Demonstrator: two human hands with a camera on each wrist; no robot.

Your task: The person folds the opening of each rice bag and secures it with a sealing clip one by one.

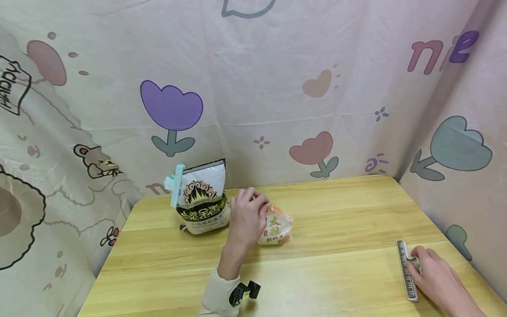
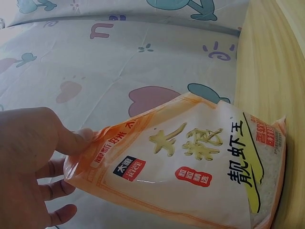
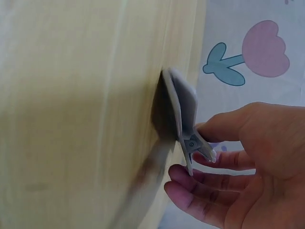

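My left hand [image 1: 246, 220] pinches the gathered top of an orange and white rice bag [image 1: 275, 228] standing on the table. In the left wrist view, the thumb lies over the top edge of the rice bag [image 2: 190, 157] and the fingers are behind it. Near the table's right side, my right hand [image 1: 439, 279] grips the handle of a long grey sealing clip [image 1: 407, 270]. The right wrist view has the clip [image 3: 183, 102] edge-on, its handle between the thumb and fingers of my right hand [image 3: 238, 167].
A white and black rice bag [image 1: 203, 198] stands at the back left of the wooden table [image 1: 328, 273], with a turquoise sealing clip [image 1: 177, 186] attached at its upper left. A patterned cloth [image 1: 253, 88] hangs behind and along the sides.
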